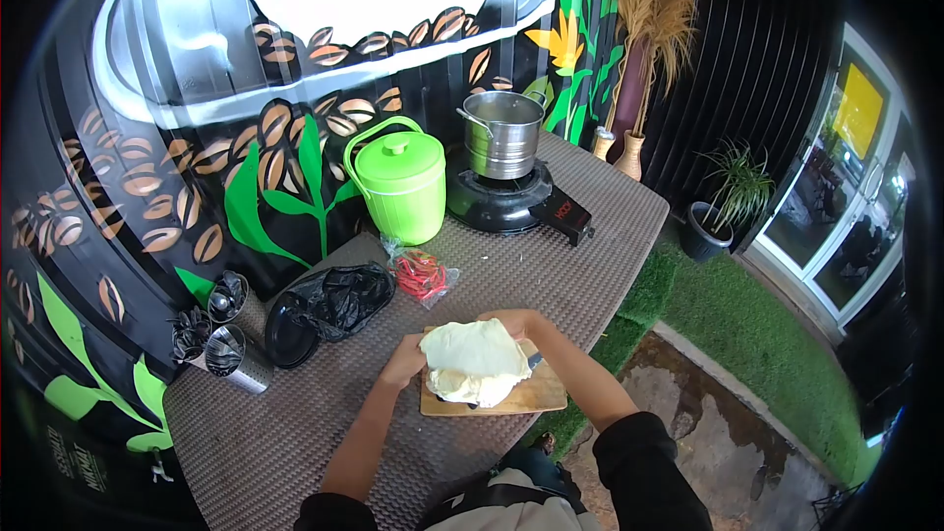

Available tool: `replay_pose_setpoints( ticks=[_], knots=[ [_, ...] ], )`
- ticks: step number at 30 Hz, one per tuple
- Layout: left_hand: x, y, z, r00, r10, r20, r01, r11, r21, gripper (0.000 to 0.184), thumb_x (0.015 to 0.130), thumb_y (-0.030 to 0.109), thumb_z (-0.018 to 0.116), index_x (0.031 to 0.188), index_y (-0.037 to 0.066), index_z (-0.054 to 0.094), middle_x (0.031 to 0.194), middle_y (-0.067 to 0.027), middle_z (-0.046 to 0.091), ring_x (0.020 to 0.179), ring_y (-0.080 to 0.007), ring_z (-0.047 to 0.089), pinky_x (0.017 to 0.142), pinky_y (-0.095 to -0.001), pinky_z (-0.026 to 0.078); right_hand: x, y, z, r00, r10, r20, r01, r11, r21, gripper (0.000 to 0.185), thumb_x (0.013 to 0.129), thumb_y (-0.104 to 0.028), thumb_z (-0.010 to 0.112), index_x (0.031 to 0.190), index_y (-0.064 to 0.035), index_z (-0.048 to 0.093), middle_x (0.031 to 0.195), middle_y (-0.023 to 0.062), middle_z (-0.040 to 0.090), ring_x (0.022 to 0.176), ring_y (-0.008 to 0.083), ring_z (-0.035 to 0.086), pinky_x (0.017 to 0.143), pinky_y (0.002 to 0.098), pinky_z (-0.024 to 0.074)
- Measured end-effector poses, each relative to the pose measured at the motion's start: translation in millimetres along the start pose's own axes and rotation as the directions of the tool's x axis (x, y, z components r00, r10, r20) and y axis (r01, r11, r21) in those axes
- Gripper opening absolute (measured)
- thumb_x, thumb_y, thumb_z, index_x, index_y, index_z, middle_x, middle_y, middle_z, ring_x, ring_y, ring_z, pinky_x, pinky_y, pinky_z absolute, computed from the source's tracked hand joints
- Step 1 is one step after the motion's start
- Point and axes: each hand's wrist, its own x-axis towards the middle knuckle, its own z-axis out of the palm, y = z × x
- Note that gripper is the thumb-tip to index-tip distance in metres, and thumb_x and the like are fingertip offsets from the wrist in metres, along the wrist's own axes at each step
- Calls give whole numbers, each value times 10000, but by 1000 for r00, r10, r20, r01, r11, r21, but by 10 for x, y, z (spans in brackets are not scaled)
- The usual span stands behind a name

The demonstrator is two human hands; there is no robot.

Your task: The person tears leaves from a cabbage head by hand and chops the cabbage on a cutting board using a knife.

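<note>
Head-worn view, looking forward and down across the nearby table [256, 442]. The wide, dark-cornered field sets the painted wall [295, 128] farther off.

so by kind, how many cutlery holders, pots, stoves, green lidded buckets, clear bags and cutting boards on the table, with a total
cutlery holders: 3
pot: 1
stove: 1
green lidded bucket: 1
clear bag: 1
cutting board: 1
total: 8

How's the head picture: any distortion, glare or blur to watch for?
Head view: fisheye distortion bends the glass doors, corners go black; head view: reflections on those doors, glints on the metal pot; head view: the pale item is bright, fine texture hard to read; head view: no obvious motion blur.
</note>
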Motion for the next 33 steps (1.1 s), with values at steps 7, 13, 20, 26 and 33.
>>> replay_pose_setpoints(
  ticks=[7,13,20,26,33],
  knots=[
    [-12,-46,153,951,-267,-153,251,961,-114,252,837,55,637,1064,-50,602,999,-86,657,907,-127,624,766,-252,494,75,248,-278,986,134,-104,-82,914,397,363,831,-148,637,1148,24,592,1066,117,654,951,164,625,841,324,508],
    [-129,-85,462,991,-24,-135,12,996,-91,423,829,115,674,1218,14,542,1107,-68,621,1031,-157,591,876,-305,482,-202,-36,-35,979,53,-196,-12,979,205,373,811,-157,649,1132,26,600,1024,109,668,923,167,633,828,322,509],
    [-62,-359,187,984,-172,-47,169,984,-54,417,843,82,646,1224,25,489,1179,-83,584,1065,-162,576,880,-322,485,-11,-135,165,937,-351,4,272,721,-637,396,691,-103,667,1049,62,625,953,125,689,876,149,618,768,308,478],
    [-146,-520,257,954,-163,-251,193,976,102,339,906,96,565,1221,24,463,1107,-90,580,985,-183,595,870,-328,501,-34,-158,219,904,-427,29,359,721,-593,399,673,-154,699,998,66,631,919,162,684,857,205,637,748,345,478],
    [-79,-742,203,943,-227,-243,155,946,-284,329,946,156,516,1246,60,422,1116,-106,557,956,-212,613,803,-350,540,-107,-186,554,842,-499,-204,39,435,-899,333,661,-197,696,930,-2,667,940,197,665,891,381,622,770,429,491]
  ],
)
